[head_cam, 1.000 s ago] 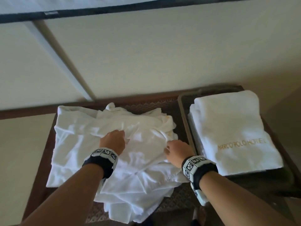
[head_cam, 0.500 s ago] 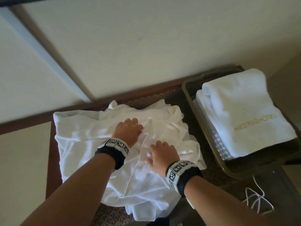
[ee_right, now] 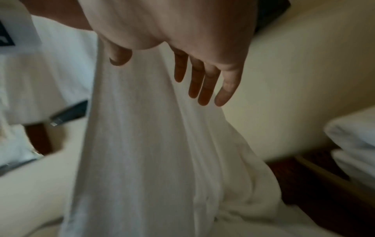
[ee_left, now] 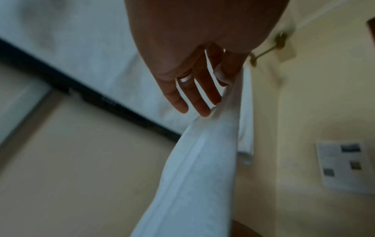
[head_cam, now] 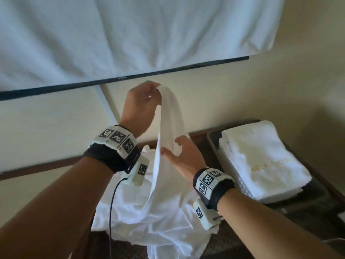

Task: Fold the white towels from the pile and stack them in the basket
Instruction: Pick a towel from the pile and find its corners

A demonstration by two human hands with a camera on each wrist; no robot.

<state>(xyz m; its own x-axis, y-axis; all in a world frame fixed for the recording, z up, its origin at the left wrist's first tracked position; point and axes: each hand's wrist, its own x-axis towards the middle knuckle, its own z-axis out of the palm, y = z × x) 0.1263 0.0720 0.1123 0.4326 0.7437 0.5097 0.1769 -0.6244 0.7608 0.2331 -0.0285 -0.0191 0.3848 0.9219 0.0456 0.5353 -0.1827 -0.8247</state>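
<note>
My left hand [head_cam: 141, 101] pinches the towel [head_cam: 170, 126] up high above the pile [head_cam: 149, 212]; my right hand [head_cam: 183, 156], fingers straight, slides along the hanging cloth lower down, beside the basket [head_cam: 214, 144].

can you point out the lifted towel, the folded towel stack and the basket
lifted towel [head_cam: 170, 116], head view, on the hanging strip below the left hand's pinch
folded towel stack [head_cam: 261, 156], head view, on the top towel's flat face
basket [head_cam: 214, 144], head view, on its near-left rim
</note>
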